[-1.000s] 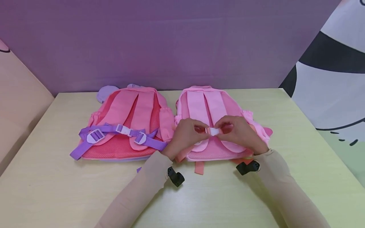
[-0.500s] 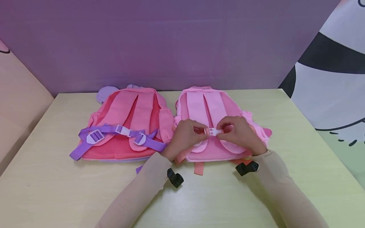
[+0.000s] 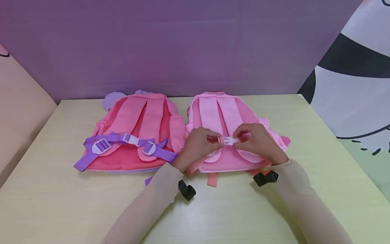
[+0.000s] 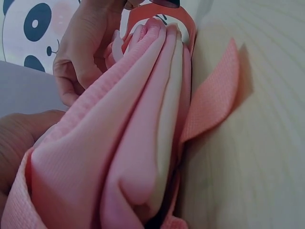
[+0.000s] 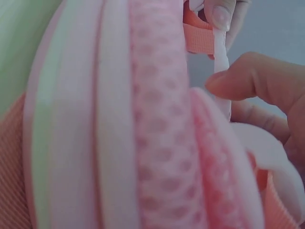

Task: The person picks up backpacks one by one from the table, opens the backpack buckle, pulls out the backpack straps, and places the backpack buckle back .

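A light pink backpack lies with its strap side up, right of centre in the head view. Over its lower part, my left hand and my right hand face each other, each pinching one end of a white side-release buckle. The buckle's prongs show between the fingertips. An orange strap runs to the left-hand end in the right wrist view. There, the right thumb and fingers pinch the white plastic from both sides. In the left wrist view the backpack's side fills the middle and covers part of the hands.
A coral backpack lies close on the left, its purple straps joined by a white buckle. An orange strap end hangs onto the pale wooden table. A purple wall stands behind.
The white buckle has turned from its plain side so that its prongs show, and my right hand has shifted slightly right. The left hand stays nearly still.
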{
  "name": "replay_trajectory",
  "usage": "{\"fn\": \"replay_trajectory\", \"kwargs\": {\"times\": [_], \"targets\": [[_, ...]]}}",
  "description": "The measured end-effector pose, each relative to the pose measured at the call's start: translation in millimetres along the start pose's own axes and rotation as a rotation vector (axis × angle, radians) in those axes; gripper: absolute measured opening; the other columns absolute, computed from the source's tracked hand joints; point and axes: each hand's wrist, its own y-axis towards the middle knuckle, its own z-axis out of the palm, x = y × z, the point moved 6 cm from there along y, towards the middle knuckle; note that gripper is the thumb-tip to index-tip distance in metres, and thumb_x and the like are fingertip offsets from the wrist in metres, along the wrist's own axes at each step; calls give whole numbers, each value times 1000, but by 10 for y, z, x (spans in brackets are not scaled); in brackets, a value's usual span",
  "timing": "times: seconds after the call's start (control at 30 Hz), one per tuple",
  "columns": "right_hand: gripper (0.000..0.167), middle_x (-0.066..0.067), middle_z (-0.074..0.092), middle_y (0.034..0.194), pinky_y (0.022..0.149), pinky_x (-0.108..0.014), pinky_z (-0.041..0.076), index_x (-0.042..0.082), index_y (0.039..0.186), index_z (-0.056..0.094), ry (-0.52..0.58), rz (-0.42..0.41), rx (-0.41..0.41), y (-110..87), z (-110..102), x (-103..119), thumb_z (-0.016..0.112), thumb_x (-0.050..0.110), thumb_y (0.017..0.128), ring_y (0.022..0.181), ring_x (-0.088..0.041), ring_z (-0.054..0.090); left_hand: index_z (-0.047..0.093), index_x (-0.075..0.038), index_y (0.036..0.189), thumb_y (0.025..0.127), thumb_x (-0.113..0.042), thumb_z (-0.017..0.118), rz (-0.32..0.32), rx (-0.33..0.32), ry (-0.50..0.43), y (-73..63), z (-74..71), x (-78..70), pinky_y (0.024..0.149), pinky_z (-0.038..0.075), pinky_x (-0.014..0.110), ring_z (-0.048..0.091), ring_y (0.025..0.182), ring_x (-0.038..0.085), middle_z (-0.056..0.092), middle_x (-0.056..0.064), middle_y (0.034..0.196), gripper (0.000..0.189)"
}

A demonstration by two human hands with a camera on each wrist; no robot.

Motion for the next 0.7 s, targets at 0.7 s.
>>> {"fn": "replay_trajectory", "kwargs": {"times": [0.7], "targets": [[23,-4,64,89,76,-33,48,11,97,67,-33,18,103,-7,21,-7,77,9,77,83,-21,54,76,-13,100,79,-19,76,15,-27,-22,-2,-15,-4,71,49,20,66,84,13,73,2,87,21]]}}
